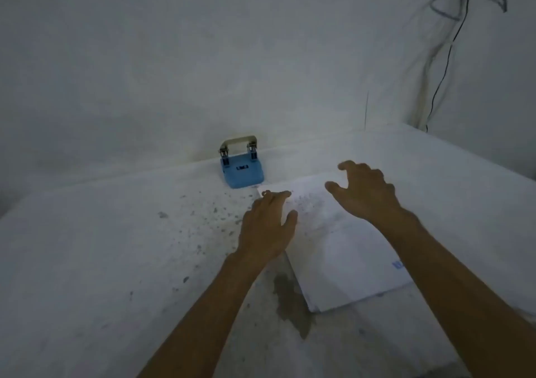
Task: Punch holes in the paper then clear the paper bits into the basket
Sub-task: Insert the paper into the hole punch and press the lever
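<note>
1. The counter [87,247] is white, stained and speckled, and runs back to a plain wall with loose cables at the far right.
2. The paper [342,261], a white sheet with faint blue print near one edge, lies flat and angled at centre right.
3. The left hand [268,226] rests flat, fingers spread, on the sheet's near-left edge; the right hand [365,192] hovers wide and curled above its far end, holding nothing.
4. The blue hole punch [242,164] stands just beyond the paper's far corner, by the wall.
5. Likely step: lifting the sheet. Pinch an edge cleanly, keep it square for the punch slot.
6. No basket is visible.
</note>
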